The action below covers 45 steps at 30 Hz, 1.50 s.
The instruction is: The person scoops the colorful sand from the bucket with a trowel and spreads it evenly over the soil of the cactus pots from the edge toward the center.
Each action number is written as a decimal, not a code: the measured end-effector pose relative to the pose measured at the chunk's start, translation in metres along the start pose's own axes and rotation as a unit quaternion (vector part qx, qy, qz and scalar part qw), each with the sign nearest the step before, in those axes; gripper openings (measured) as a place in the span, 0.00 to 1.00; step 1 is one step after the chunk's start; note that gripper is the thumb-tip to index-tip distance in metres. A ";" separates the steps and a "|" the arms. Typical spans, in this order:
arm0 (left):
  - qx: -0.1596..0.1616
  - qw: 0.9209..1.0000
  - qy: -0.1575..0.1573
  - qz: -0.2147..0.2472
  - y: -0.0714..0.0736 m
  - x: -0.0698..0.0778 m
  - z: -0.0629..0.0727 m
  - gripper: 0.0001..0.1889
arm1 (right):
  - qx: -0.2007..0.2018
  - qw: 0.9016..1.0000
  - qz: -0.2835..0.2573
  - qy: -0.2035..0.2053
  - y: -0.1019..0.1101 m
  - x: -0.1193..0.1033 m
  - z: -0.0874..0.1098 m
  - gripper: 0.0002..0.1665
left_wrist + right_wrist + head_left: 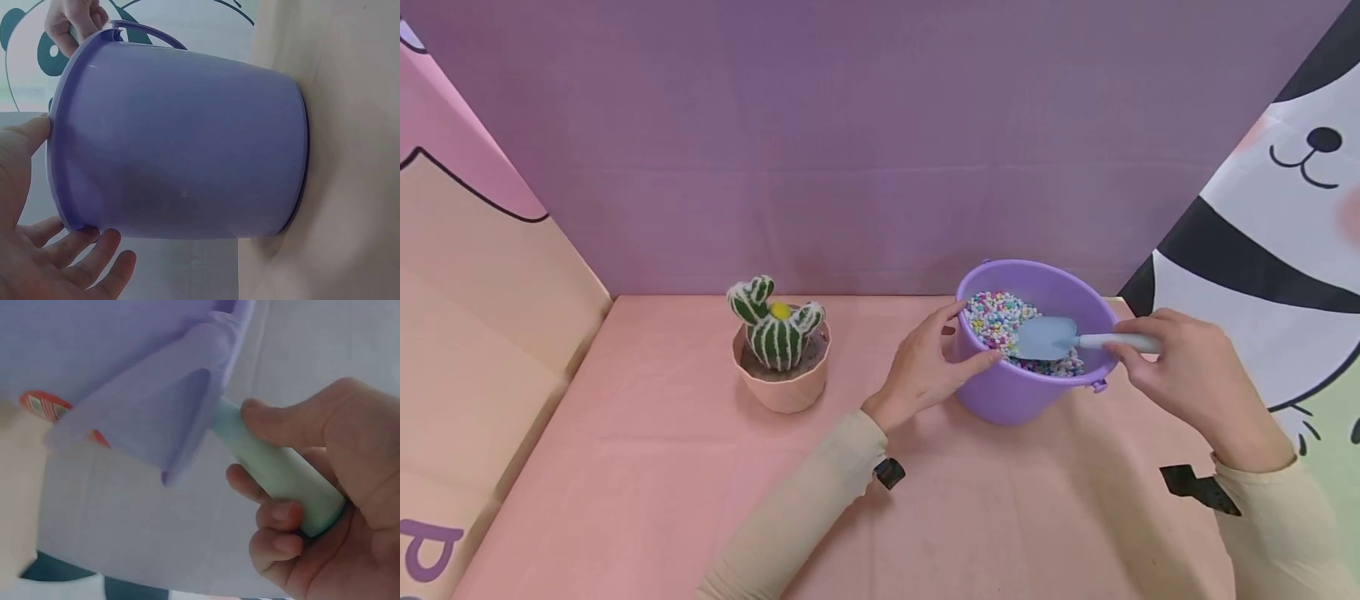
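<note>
A purple bucket [1011, 396] stands on the pink surface, holding small multicoloured beads [996, 317]. My left hand [925, 354] holds its left side, thumb and fingers spread along the rim [55, 150]. In my right hand [1195, 367] is a small trowel, its pale handle [281, 478] wrapped by the fingers in the right wrist view. The trowel's light blue blade [1047, 337] lies over the beads inside the bucket, its tip at the beads.
Left of the bucket sits a peach pot [784, 392] with a green-and-white knitted-looking cactus [777, 337] bearing a yellow top. A purple backdrop [850, 150] rises behind the pink surface [647, 483]. At right stands a panel with a panda drawing [1247, 333].
</note>
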<state>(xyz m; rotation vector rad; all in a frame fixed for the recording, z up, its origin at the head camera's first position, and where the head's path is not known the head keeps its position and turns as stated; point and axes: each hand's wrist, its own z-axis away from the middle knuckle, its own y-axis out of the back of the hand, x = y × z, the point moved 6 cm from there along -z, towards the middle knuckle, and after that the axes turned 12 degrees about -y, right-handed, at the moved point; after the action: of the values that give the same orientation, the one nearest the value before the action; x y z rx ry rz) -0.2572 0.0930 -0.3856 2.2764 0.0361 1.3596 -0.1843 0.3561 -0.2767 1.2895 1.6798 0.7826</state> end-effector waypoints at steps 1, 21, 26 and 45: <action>0.001 1.000 -0.001 0.002 0.000 0.000 0.000 0.47 | -0.005 1.000 -0.010 -0.005 -0.004 0.001 -0.001 0.10; 0.004 1.000 -0.024 -0.007 0.000 0.004 -0.002 0.46 | -0.091 0.994 -0.007 -0.061 -0.033 -0.001 -0.003 0.15; 0.006 0.999 -0.018 -0.027 -0.004 0.002 -0.001 0.46 | -0.066 0.994 -0.026 -0.078 -0.032 0.007 0.006 0.12; 0.018 0.995 -0.025 -0.094 0.003 0.002 0.001 0.45 | -0.027 0.989 -0.074 -0.123 -0.018 0.022 0.010 0.14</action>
<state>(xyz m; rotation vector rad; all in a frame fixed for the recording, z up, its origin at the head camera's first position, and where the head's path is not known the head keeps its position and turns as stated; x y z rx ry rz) -0.2564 0.0906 -0.3831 2.2712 0.2537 1.2145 -0.1848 0.3720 -0.3018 1.1585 1.5248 0.5525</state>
